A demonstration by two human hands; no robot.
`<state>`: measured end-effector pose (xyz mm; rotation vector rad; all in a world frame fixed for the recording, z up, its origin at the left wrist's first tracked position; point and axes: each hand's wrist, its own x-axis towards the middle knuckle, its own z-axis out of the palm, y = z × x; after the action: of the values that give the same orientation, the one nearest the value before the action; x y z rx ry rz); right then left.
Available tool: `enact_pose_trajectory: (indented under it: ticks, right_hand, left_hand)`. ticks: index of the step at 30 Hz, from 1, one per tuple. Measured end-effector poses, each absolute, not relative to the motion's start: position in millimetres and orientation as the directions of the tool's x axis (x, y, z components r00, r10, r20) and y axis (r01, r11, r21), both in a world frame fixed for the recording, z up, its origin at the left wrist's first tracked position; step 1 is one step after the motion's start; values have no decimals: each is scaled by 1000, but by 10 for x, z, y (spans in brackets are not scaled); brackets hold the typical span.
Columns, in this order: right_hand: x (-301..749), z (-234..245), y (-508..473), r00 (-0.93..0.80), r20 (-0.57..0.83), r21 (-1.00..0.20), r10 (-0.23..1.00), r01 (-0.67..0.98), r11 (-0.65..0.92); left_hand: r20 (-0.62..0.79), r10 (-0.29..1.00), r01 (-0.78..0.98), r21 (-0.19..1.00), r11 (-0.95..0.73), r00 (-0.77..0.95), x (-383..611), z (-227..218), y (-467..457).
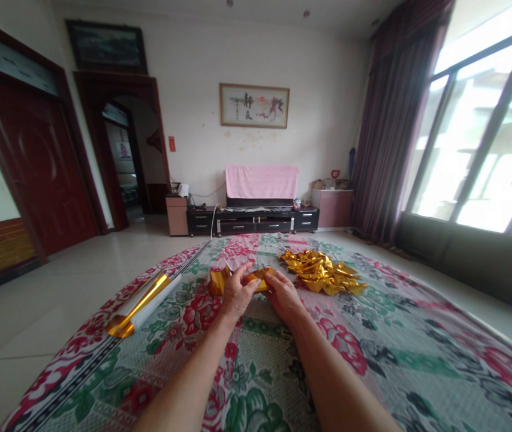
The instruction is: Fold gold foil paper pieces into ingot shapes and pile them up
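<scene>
A piece of gold foil paper (262, 275) is pinched between both my hands over the patterned cloth. My left hand (239, 293) has its fingers closed on the left end of the foil. On the other end, my right hand (282, 292) grips with thumb and fingertips. More gold foil (218, 281) lies just left of my left hand; whether it joins the held piece I cannot tell. Right of my hands is a heap of folded gold foil pieces (325, 273). A loosely rolled gold and white sheet (141, 305) rests at the left.
The flowered cloth (256, 336) covers the broad surface before me, its border running along the left side. Beyond it stand a black low cabinet (256, 224) and a screen-like shape under a pink cloth (262, 181). Windows (485, 138) and a dark curtain (386, 132) are on the right.
</scene>
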<state>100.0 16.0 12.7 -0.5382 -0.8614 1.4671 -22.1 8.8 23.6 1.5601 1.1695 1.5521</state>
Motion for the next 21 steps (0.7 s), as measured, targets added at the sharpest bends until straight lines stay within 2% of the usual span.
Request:
enact_pose_trajectory:
  ticks: [3, 5, 15, 21]
  right_hand:
    - [994, 145, 156, -65, 173, -786, 983, -611, 98]
    - [989, 159, 154, -51, 185, -792, 981, -599, 118]
    - [1050, 180, 179, 34, 215, -843, 976, -498, 203]
    - [1081, 205, 169, 48, 229, -847, 972, -482, 223]
  left_hand:
    - [347, 935, 16, 938, -347, -75, -233, 231, 108]
    - [338, 938, -5, 941, -340, -81, -247, 227, 115]
    - [407, 893, 203, 907, -370, -193, -261, 260, 101]
    - [447, 860, 246, 887, -391, -245, -243, 284, 80]
